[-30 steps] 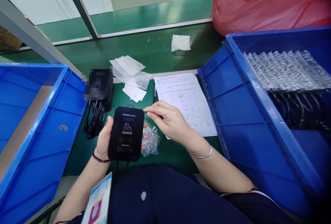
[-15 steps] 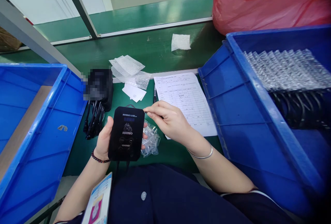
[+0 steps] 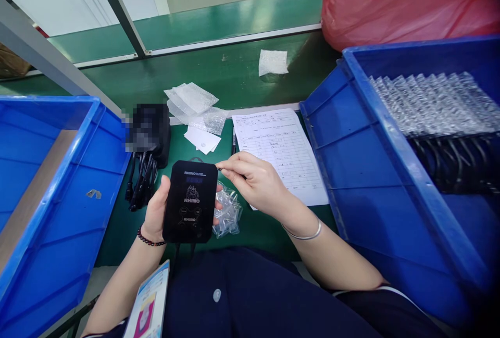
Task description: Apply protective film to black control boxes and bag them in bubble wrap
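Between left thumb (image 3: 161, 195) and fingers (image 3: 218, 205), black RHINO device (image 3: 190, 208) held, right fingers (image 3: 235, 163) pinched at its top corner (their hold unclear)

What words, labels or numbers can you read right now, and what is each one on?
"RHINO": device, top; the small print beside it is too blurred.
"RHINO": device, middle.
"RHINO": device, lower part.
Screen: blue marks, unreadable.
Sheet: print and handwriting too small.
Badge: text too blurred.
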A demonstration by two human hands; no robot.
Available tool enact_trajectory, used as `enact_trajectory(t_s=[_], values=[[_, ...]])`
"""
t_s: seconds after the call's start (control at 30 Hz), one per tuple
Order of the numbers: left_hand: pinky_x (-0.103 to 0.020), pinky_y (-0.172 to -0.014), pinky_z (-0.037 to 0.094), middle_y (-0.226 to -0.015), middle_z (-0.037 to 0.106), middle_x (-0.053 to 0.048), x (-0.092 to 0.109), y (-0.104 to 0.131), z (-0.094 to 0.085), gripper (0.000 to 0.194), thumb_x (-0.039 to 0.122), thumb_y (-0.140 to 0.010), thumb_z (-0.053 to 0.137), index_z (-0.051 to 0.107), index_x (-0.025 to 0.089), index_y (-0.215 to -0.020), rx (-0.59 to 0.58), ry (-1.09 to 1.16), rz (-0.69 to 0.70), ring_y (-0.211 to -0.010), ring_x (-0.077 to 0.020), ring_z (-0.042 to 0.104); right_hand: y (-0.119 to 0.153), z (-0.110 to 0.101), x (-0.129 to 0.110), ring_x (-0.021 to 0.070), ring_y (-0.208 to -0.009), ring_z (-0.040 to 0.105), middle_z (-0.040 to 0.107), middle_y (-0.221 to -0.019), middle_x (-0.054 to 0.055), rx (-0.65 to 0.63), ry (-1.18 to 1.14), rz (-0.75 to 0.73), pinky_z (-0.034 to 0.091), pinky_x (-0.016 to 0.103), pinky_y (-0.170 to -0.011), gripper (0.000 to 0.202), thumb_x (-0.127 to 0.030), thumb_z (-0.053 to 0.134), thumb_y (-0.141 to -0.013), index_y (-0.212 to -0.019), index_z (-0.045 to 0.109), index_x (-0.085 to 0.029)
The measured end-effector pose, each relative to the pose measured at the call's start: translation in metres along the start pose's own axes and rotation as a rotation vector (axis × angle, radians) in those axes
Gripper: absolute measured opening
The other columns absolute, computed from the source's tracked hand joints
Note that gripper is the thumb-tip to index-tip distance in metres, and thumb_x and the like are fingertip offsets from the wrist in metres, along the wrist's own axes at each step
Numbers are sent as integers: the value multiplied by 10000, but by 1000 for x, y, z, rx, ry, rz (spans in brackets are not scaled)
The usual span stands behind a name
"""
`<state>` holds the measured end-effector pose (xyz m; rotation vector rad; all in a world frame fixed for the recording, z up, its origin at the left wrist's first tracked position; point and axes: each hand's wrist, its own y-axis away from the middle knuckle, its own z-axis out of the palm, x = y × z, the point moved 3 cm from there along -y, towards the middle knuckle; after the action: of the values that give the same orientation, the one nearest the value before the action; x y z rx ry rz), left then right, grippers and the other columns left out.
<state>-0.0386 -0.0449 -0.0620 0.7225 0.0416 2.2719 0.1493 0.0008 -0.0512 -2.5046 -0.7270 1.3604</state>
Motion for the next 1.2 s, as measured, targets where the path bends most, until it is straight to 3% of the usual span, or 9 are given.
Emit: enact_trajectory(t_s=[1.2], values=[[-499,-874,517,-1369,515,-174,0,-1,-2,726,672,-901,371,497,143,-1381,1,2,4,-1100,-357,578,-2,-3,-2,138,-752,629,666,-912,51,-34,-25,28,524,287,-665,223,-176,522,-938,-1050,716,-172]])
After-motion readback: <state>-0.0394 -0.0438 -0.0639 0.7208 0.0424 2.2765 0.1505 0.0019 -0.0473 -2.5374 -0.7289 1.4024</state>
